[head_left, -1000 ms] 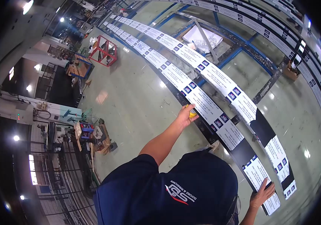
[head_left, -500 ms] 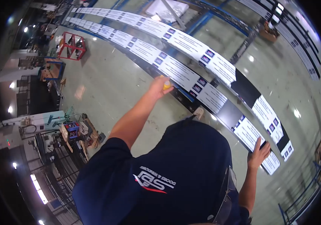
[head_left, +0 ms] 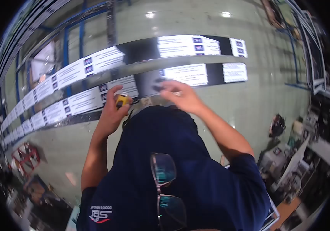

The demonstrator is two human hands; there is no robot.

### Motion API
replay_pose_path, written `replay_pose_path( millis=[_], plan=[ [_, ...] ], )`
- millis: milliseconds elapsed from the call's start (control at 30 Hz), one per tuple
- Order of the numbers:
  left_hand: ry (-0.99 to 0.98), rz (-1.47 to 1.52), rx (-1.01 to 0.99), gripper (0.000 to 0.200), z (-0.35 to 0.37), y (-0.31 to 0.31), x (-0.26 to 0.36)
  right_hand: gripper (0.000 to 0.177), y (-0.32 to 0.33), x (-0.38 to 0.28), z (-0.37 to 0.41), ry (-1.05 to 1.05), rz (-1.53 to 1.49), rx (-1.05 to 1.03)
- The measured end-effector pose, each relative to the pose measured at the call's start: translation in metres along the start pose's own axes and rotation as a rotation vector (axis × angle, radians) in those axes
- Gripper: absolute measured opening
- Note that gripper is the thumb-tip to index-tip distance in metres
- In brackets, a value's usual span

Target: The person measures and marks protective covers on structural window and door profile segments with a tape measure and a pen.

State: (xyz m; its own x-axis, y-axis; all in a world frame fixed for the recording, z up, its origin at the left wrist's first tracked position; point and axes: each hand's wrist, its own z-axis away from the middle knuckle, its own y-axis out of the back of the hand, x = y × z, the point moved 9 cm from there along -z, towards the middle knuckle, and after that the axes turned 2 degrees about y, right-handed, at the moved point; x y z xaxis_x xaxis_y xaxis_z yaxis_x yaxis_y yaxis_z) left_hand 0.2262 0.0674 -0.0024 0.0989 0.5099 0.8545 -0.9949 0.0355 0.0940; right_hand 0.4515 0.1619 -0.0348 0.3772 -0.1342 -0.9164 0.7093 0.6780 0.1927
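My left hand [head_left: 113, 109] is wrapped around a yellow tape measure [head_left: 121, 101] beside the near edge of the closer long profile. My right hand [head_left: 182, 98] is just in front of that same profile [head_left: 148, 84], thumb and forefinger apart, with nothing visible between them. A dark, blurred patch lies by its fingertips; I cannot make out what it is. White printed film [head_left: 186, 74] with dark logo squares covers parts of the closer profile, leaving bare dark grey stretches. Beyond it runs a second profile [head_left: 140, 51] with similar film [head_left: 176, 45].
Blue metal rails [head_left: 66, 57] support the profiles on the left. A red frame cart [head_left: 26, 158] stands on the floor at lower left. Equipment and boxes [head_left: 280, 161] crowd the right side, and a blue stand [head_left: 294, 61] is at upper right.
The view has swung round to the right end of the profiles. My left hand has come closer to my right, still with the tape measure. My right hand has left the film near the end.
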Motion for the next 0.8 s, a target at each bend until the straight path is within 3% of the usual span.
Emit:
replay_pose_path(
  millis=[100, 167, 300, 433, 533, 633, 700, 800],
  plan=[
    [-0.178, -0.338, -0.146, 0.072, -0.029, -0.053, 0.031, 0.023, -0.054, -0.006, -0.014, -0.059, -0.603, -0.100],
    [-0.133, -0.433, -0.170, 0.074, -0.039, -0.067, 0.039, 0.018, -0.055, -0.004, -0.011, -0.093, -0.552, 0.014],
    [0.023, -0.677, -0.299, 0.081, -0.046, -0.080, 0.016, 0.014, -0.052, 0.016, 0.000, -0.179, -0.515, 0.029],
    [0.066, -0.710, -0.356, 0.076, -0.050, -0.093, 0.015, 0.010, -0.049, 0.035, 0.011, -0.289, -0.693, 0.094],
    [0.105, -0.761, -0.375, 0.074, -0.053, -0.093, 0.005, 0.020, -0.036, 0.048, 0.013, -0.262, -0.853, 0.121],
    [0.198, -0.823, -0.396, 0.058, -0.051, -0.071, -0.010, 0.015, 0.031, 0.063, 0.028, -0.217, -0.643, 0.257],
    [0.316, -0.801, -0.377, 0.047, -0.048, -0.040, -0.030, 0.013, 0.111, 0.091, 0.049, -0.154, -0.510, 0.430],
    [0.328, -0.864, -0.333, 0.040, -0.042, 0.006, -0.038, 0.019, 0.245, 0.136, 0.090, -0.196, -0.321, 0.716]
  ],
)
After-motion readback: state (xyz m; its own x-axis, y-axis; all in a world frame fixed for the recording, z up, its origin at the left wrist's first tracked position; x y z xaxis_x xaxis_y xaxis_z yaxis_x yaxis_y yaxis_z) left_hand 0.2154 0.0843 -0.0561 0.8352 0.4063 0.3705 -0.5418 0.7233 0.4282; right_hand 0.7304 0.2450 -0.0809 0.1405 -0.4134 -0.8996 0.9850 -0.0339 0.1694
